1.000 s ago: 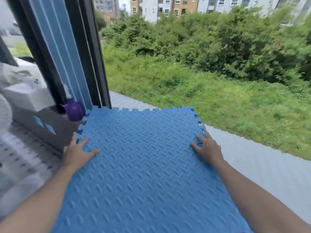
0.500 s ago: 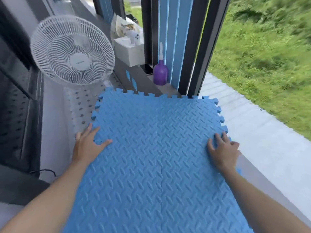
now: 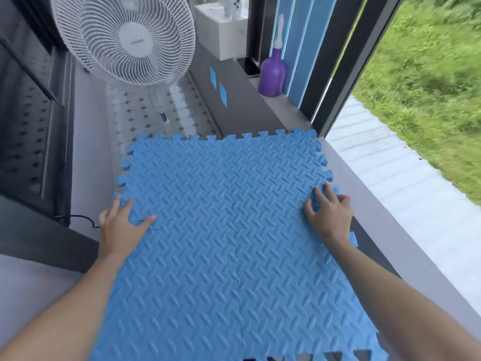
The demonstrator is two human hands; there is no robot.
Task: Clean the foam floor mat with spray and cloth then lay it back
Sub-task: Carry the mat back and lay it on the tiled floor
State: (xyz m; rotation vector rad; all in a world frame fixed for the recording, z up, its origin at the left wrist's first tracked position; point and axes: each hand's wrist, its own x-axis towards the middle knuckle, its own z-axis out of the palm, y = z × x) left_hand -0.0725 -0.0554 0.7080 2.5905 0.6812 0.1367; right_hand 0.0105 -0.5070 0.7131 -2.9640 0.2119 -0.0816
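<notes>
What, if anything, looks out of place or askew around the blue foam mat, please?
The foam mat is held up off the floor by both hands, left hand and right hand, with its right edge over the window ledge. Nothing looks spilled or damaged.

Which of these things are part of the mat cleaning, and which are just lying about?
Part of the job:
blue foam mat
purple spray bottle
left hand and right hand, both holding the mat's edges

Just lying about:
white fan
white box
phone
</notes>
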